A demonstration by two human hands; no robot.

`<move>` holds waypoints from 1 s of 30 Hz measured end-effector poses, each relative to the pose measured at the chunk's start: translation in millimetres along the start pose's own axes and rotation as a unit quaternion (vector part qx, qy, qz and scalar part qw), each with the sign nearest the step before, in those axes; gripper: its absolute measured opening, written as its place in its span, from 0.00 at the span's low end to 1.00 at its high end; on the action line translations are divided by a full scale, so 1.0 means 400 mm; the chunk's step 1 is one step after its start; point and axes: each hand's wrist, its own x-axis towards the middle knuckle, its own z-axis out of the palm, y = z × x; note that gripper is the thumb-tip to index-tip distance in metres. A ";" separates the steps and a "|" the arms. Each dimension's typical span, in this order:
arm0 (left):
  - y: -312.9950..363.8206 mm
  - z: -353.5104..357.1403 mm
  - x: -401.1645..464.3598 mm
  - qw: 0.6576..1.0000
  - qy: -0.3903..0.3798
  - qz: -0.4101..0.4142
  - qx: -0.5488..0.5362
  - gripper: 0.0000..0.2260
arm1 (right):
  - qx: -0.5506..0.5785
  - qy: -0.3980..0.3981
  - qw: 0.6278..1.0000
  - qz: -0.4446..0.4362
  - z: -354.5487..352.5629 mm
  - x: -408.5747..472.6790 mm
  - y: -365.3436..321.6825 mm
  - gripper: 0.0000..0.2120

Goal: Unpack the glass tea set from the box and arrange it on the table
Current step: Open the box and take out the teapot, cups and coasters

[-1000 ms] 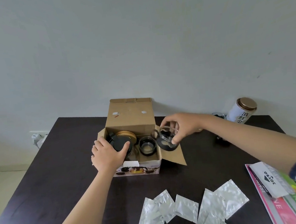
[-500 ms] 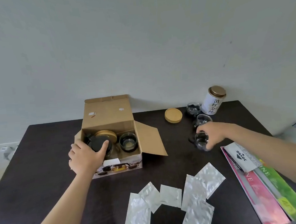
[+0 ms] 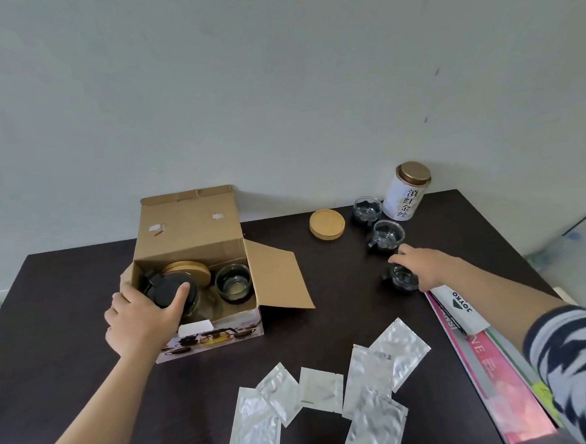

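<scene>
Cup (image 3: 404, 279) now on table (image 3: 342, 321), right hand (image 3: 425, 268) still gripping; left hand (image 3: 143, 320) still grasps teapot (image 3: 172, 292) lid

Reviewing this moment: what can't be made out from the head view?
- Teapot body in the box: covered by the left hand and box wall.
- Third glass cup: partly behind the right hand; grip unclear.
- Magazine: cut off by the sleeve and frame edge.
- Box's lower contents: hidden by its walls.

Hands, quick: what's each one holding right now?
Left hand: gripping the black teapot lid inside the box.
Right hand: closed on a glass cup.
</scene>
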 end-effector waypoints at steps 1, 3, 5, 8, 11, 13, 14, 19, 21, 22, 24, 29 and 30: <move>0.001 0.000 -0.001 1.000 0.000 -0.002 -0.001 0.49 | 0.004 0.005 1.000 0.000 0.004 0.007 0.007 0.41; 0.003 -0.001 -0.001 1.000 0.002 -0.003 -0.002 0.48 | 0.010 0.016 1.000 -0.005 0.008 0.019 0.020 0.41; 0.005 -0.002 -0.001 1.000 0.003 -0.004 -0.003 0.48 | 0.008 0.024 1.000 -0.009 0.006 0.025 0.026 0.41; 0.005 -0.002 0.001 1.000 0.002 -0.007 -0.004 0.49 | 0.001 0.033 0.999 0.003 0.002 0.019 0.025 0.39; 0.005 -0.001 0.000 1.000 0.003 -0.006 -0.009 0.49 | -0.006 0.037 0.999 0.010 -0.008 0.005 0.012 0.36; 0.005 -0.002 0.000 1.000 0.003 -0.007 -0.011 0.49 | -0.007 0.049 0.999 -0.004 -0.035 -0.003 -0.011 0.33; 0.005 -0.002 0.000 1.000 0.002 -0.007 -0.012 0.49 | 0.008 0.067 0.998 -0.017 -0.055 -0.005 -0.031 0.32; 0.004 -0.002 -0.001 1.000 0.002 -0.004 -0.019 0.49 | 0.173 0.206 0.957 -0.112 -0.203 -0.026 -0.259 0.23; 0.001 -0.004 -0.001 1.000 -0.002 -0.002 -0.018 0.49 | 0.235 0.241 0.926 -0.169 -0.263 -0.042 -0.384 0.21; 0.000 -0.005 -0.001 1.000 -0.003 0.001 -0.019 0.49 | 0.263 0.244 0.912 -0.197 -0.286 -0.045 -0.444 0.21; 0.001 -0.008 -0.004 1.000 0.000 0.007 -0.025 0.48 | 0.288 0.216 0.904 -0.230 -0.320 -0.037 -0.550 0.22; 0.000 -0.010 -0.006 0.999 0.003 0.012 -0.030 0.48 | 0.132 0.149 0.952 -0.233 -0.357 0.063 -0.720 0.18; -0.001 -0.009 -0.005 0.999 0.004 0.012 -0.031 0.48 | 0.082 0.139 0.961 -0.226 -0.362 0.079 -0.741 0.15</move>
